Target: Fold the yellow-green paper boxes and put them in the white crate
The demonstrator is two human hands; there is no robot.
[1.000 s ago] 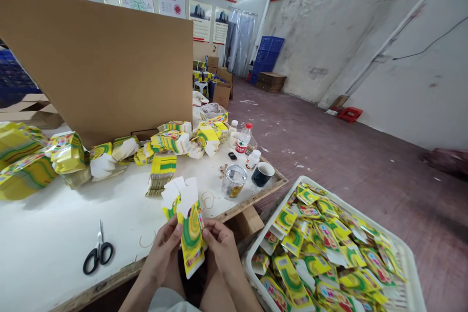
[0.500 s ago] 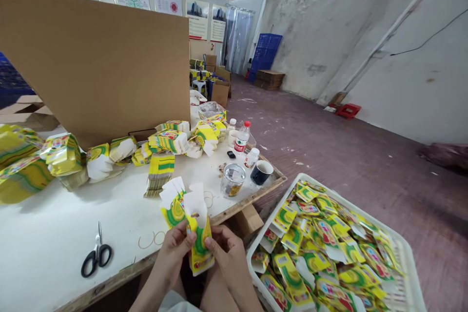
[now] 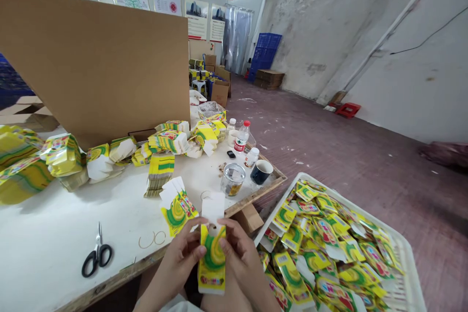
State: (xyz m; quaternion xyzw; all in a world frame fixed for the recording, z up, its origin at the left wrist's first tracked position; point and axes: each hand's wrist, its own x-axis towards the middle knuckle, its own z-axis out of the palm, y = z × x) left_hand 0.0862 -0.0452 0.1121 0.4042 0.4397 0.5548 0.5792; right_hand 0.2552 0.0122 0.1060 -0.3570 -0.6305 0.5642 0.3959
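**Small yellow-and-green card carton [image 3: 212, 270] held upright near laden white plastic crate [image 3: 410, 258]**

A person grips the carton at the worktop's edge, its printed face toward the camera and its white flap standing up. The left hand [image 3: 185, 248] is closed on one side, thumb pressed to the front; the right hand [image 3: 243, 248] pinches the opposite side, its thumb also on the face.

To the person's right, the crate carries a loose heap of yellow-and-green cartons [image 3: 321, 239] tipped at every angle, several with white flaps showing.

On the white worktop [image 3: 54, 234], a fan of yellow cartons with white flaps [image 3: 178, 207] lies just beyond the left hand; whether the fingers touch it cannot be told. Behind the fan sits a tight stack of flat yellow-and-green cartons [image 3: 160, 175].

Toward the far corner, a clear round tub with a silvery rim [image 3: 233, 179] shows yellow low down, label or contents unclear. Beside it stand a dark blue mug with a white interior [image 3: 261, 172], its contents hidden, a small white bottle [image 3: 252, 157] and a clear plastic bottle with a red cap and red label [image 3: 241, 139].

Black-handled scissors [image 3: 97, 258] lie at left, blades pointing away from the person.
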